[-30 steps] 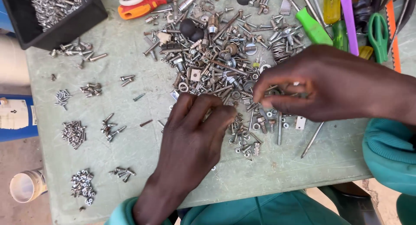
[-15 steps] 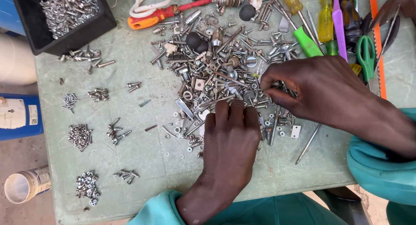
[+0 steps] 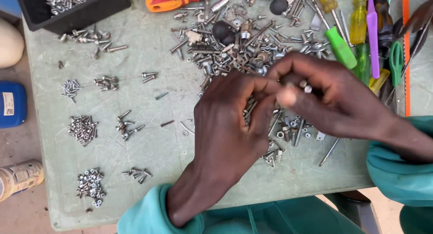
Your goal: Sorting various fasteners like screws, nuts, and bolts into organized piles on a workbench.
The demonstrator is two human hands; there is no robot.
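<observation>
A big heap of mixed screws, nuts and bolts (image 3: 234,49) lies on a pale green table (image 3: 153,148). My left hand (image 3: 225,121) and my right hand (image 3: 338,98) meet just above the heap's near side, fingertips touching. Small silver nuts (image 3: 303,84) show between the fingers of my right hand. My left thumb and fingers pinch in toward the same spot, and whether they grip anything is hidden by blur. More loose nuts and bolts (image 3: 288,130) lie under both hands.
Small sorted heaps of screws (image 3: 82,128) (image 3: 90,186) (image 3: 127,126) dot the table's left side. A black bin of screws (image 3: 76,13) stands at the back left. Screwdrivers (image 3: 340,47), green scissors (image 3: 397,58) and an orange-handled tool (image 3: 167,4) lie along the back and right. A blue container (image 3: 11,103) sits beside the table.
My left hand lifted off the heap and moved right to meet my right hand. My right hand rose from the pile with small nuts in its fingers. The view shifted slightly.
</observation>
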